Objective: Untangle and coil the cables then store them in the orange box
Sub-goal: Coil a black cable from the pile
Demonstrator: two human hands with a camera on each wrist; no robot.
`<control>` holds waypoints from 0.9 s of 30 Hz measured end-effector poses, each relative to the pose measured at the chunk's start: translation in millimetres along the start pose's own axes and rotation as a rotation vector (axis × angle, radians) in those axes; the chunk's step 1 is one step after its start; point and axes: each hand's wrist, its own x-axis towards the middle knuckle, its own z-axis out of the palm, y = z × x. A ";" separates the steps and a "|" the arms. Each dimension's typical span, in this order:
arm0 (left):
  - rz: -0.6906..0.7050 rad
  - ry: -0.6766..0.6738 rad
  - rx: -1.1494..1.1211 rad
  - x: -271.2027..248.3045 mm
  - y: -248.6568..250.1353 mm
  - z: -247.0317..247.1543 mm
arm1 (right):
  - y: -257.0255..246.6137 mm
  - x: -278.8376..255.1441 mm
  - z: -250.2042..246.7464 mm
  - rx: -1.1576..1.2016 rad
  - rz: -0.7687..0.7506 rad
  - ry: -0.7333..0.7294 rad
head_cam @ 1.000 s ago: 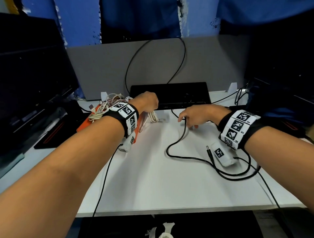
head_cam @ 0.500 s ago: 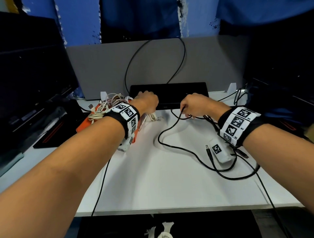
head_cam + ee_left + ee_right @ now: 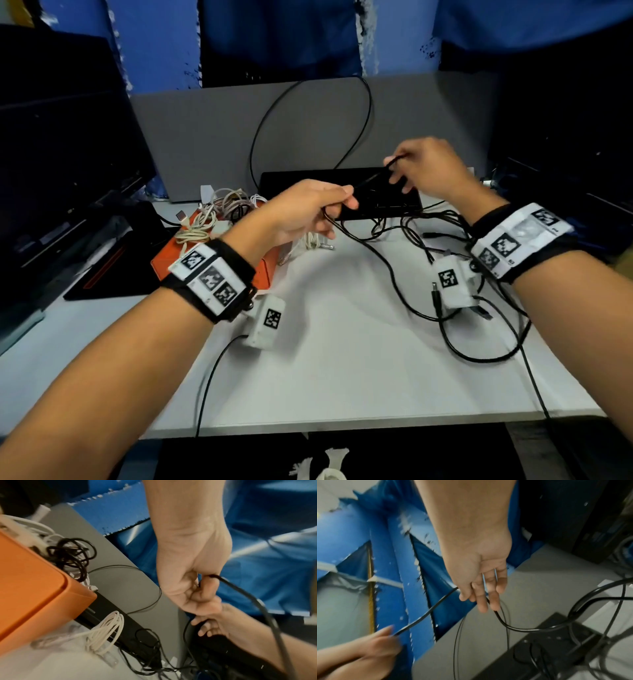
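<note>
both hands raised over the white desk, stretching one black cable between them

left hand curled tight round the cable, right hand pinching it at thumb and forefinger, other fingers loose. seen only from the left wrist: a black coil already in the orange box, a white coil lying just beside it. seen only from the head: square coded markers on both wristbands, no readable writing

The left hand is blurred; the black cable's far end is hidden.
</note>
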 end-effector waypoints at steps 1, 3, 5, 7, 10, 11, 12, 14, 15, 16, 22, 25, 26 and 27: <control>0.023 -0.013 -0.088 -11.2 4.8 -3.1 | 2.4 -0.5 -10.7 0.060 0.015 0.046; 0.101 -0.029 -0.223 -33.6 13.0 -8.9 | 3.8 -4.3 -30.1 0.088 0.022 0.113; 0.168 -0.021 -0.349 -54.6 19.7 -14.9 | 6.3 -6.3 -44.5 0.075 0.007 0.182; 0.199 -0.035 -0.500 -75.9 25.1 -18.8 | 9.2 -8.7 -57.7 0.089 -0.011 0.244; 0.247 -0.163 -0.617 -107.6 30.2 -18.8 | 9.7 -16.7 -75.5 0.091 -0.043 0.344; 0.250 -0.191 -0.604 -116.0 31.3 -17.2 | 10.7 -19.8 -81.0 0.123 -0.045 0.386; 0.244 -0.192 -0.557 -123.2 31.9 -16.5 | 10.8 -23.5 -86.2 0.148 -0.044 0.424; 0.226 -0.107 -0.375 -132.7 32.4 -18.2 | 17.2 -28.5 -95.2 0.123 -0.028 0.451; 0.221 -0.047 -0.274 -136.0 32.7 -19.8 | 18.9 -29.7 -96.4 0.102 -0.007 0.436; 0.222 0.004 -0.203 -137.3 32.9 -21.1 | 19.3 -30.5 -96.1 0.065 0.033 0.394; 0.254 0.148 -0.046 -131.4 40.0 -14.4 | -25.5 -69.3 -81.6 -0.356 -0.007 -0.211; 0.216 0.179 0.159 -119.8 42.7 0.6 | -56.9 -95.8 -59.4 -0.441 -0.086 -0.329; 0.209 0.171 0.209 -115.7 43.7 5.1 | -59.4 -103.3 -45.7 -0.549 -0.073 -0.437; 0.199 0.148 0.261 -112.1 45.0 9.1 | -59.2 -111.5 -30.6 -0.676 -0.061 -0.567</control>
